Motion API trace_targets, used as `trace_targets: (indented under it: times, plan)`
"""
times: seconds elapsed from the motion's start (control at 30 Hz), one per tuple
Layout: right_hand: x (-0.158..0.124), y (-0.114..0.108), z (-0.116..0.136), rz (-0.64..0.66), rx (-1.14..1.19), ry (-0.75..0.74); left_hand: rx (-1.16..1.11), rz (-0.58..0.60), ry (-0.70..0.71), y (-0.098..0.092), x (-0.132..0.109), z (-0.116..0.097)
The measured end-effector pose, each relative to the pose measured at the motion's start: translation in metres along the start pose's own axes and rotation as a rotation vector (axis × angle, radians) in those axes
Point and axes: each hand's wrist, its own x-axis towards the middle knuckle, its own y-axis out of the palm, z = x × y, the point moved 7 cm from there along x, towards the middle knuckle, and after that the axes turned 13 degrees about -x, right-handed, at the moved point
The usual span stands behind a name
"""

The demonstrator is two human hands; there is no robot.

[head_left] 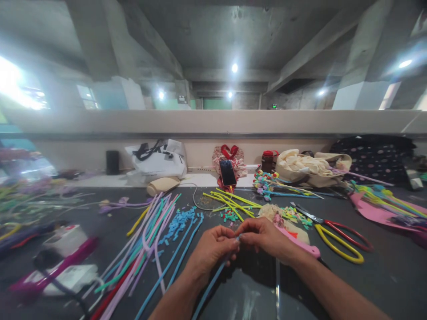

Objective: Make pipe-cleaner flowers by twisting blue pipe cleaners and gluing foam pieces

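Both hands meet over the dark tabletop. My left hand (216, 245) is closed around a blue pipe cleaner (213, 283), whose long tail slants down toward the front edge of the view. With thumb and index finger, my right hand (265, 234) pinches at the upper end of the same pipe cleaner; the very tip is mostly hidden by the fingers. Left of the hands, cut blue pieces (178, 224) lie in a loose pile beside longer pipe cleaners (143, 244) in purple, teal, pink and blue. Yellow-green pipe cleaners (231, 202) lie just beyond the hands.
Scissors (323, 221) with red and yellow handles lie open on the right, near a pink-handled tool (302, 243). A phone (227, 172) leans upright at the back. Finished-looking colourful bunches (265, 182), a white bag (160, 162) and a red-lidded bottle (268, 161) stand along the back.
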Motion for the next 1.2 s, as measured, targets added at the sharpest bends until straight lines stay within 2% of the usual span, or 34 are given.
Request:
trace_targets:
  times: [0.17,0.23,0.3,0.33,0.4,0.47,0.53,0.63,0.7,0.8,0.93,1.03,1.13,1.2]
  plan:
    - [-0.001,-0.003,0.007,-0.025,0.008,0.013,0.073,0.008,-0.059,0.001,-0.003,0.002]
    - [-0.003,-0.012,0.012,-0.021,-0.022,0.021,0.068,0.001,-0.073,0.001,-0.003,0.004]
    - [-0.008,-0.034,0.017,-0.065,-0.065,0.034,0.014,0.0,-0.067,0.001,-0.004,0.004]
    - [-0.012,-0.051,0.02,-0.14,-0.079,0.034,-0.021,-0.001,-0.06,0.002,-0.004,0.002]
    - [-0.025,-0.081,0.021,-0.201,-0.121,0.069,-0.092,0.002,-0.046,0.002,-0.005,-0.001]
    - [-0.041,-0.103,0.015,-0.241,-0.264,0.124,-0.147,0.018,-0.043,0.003,-0.005,-0.004]
    - [-0.058,-0.115,0.004,-0.267,-0.517,0.172,-0.168,0.043,-0.059,0.003,-0.004,-0.005]
    - [-0.076,-0.109,-0.017,-0.261,-0.983,0.185,-0.153,0.063,-0.085,0.003,-0.001,-0.002]
    - [-0.081,-0.101,-0.031,-0.257,-1.172,0.213,-0.145,0.053,-0.071,0.001,0.001,-0.001]
    - [-0.08,-0.093,-0.043,-0.235,-1.247,0.24,-0.134,0.028,-0.04,-0.001,0.002,0.002]
    - [-0.076,-0.096,-0.04,-0.228,-1.206,0.238,-0.06,0.015,-0.042,0.001,-0.001,0.001]
    - [-0.078,-0.103,-0.034,-0.255,-1.091,0.234,0.013,0.036,-0.049,0.019,-0.006,-0.008]
    - [-0.084,-0.109,-0.029,-0.277,-0.95,0.203,0.053,0.121,-0.013,0.055,-0.002,-0.018]
    - [-0.088,-0.112,-0.026,-0.294,-0.871,0.187,0.049,0.124,-0.008,0.075,0.009,-0.016]
